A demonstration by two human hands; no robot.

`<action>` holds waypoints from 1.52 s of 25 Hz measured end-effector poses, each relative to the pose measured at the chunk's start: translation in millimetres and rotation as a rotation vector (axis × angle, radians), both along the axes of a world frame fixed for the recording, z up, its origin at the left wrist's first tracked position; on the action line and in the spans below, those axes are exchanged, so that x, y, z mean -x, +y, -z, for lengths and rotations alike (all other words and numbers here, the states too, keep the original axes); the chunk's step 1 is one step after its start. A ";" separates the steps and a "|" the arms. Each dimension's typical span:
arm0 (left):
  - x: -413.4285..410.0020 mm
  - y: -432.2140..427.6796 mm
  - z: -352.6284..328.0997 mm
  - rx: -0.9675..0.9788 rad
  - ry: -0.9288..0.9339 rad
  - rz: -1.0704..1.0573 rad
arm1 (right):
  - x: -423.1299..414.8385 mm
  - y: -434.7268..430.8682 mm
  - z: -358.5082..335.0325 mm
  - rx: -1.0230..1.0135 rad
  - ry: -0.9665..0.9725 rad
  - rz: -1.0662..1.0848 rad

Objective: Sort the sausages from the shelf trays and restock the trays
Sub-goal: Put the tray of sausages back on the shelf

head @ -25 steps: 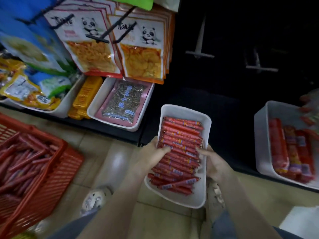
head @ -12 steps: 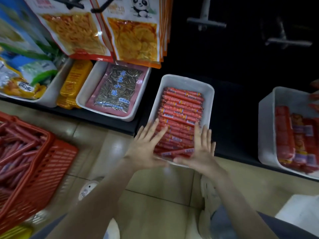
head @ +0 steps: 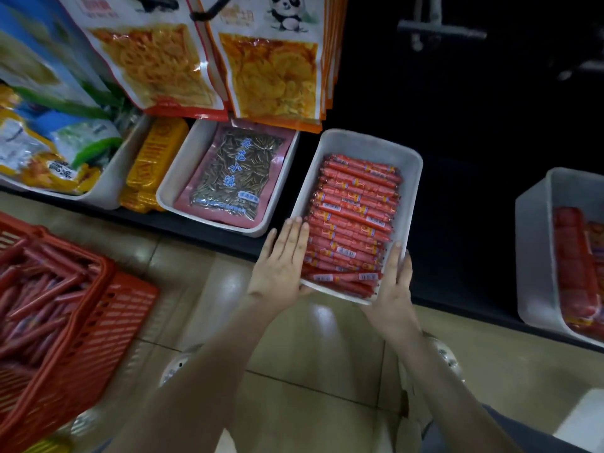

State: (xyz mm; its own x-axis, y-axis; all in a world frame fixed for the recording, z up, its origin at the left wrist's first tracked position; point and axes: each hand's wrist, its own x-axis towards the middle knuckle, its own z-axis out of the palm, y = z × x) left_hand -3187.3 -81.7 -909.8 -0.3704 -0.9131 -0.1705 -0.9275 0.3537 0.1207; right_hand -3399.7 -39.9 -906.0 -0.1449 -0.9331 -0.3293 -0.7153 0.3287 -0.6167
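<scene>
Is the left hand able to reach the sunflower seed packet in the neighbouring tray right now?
Probably yes. The left hand lies flat against the sausage tray, gripping nothing, and the seed packet lies uncovered in its open tray just to the left.

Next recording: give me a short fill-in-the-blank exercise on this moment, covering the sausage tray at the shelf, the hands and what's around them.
1. The left hand and the right hand lie with straight fingers along the sides of the white plastic tray, which is packed with thin ____ sausages.
2. The red plastic basket of loose sausages stands on the person's ____ side.
3. The hanging snack packets above the shelf bear a cartoon ____.

Missing words: red; left; panda.
</scene>
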 end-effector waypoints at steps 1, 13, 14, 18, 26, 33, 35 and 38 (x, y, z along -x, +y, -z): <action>-1.6 -6.6 -1.1 0.114 -0.039 -0.030 | -3.1 -10.8 1.5 0.017 0.006 -0.007; 112.3 22.7 -104.3 -0.102 0.227 -0.190 | 62.1 -20.0 -132.2 -0.003 0.339 -0.339; 129.3 33.8 -127.7 -0.094 0.305 -0.195 | 73.6 -4.5 -158.2 0.035 0.313 -0.283; 183.6 98.7 -222.9 -0.025 0.547 -0.156 | 107.3 68.9 -246.6 0.184 0.298 -0.119; 264.7 182.5 -306.9 0.013 0.609 0.082 | 213.7 186.4 -310.3 0.327 0.344 0.088; 332.1 184.9 -265.8 -0.056 0.462 0.230 | 319.5 226.3 -268.3 0.069 0.417 0.242; 358.1 186.7 -247.4 -0.083 0.458 0.268 | 348.7 226.7 -258.8 -0.032 0.505 0.156; 403.5 190.9 -204.8 -0.175 0.429 0.312 | 384.2 230.3 -230.9 -0.114 0.521 0.201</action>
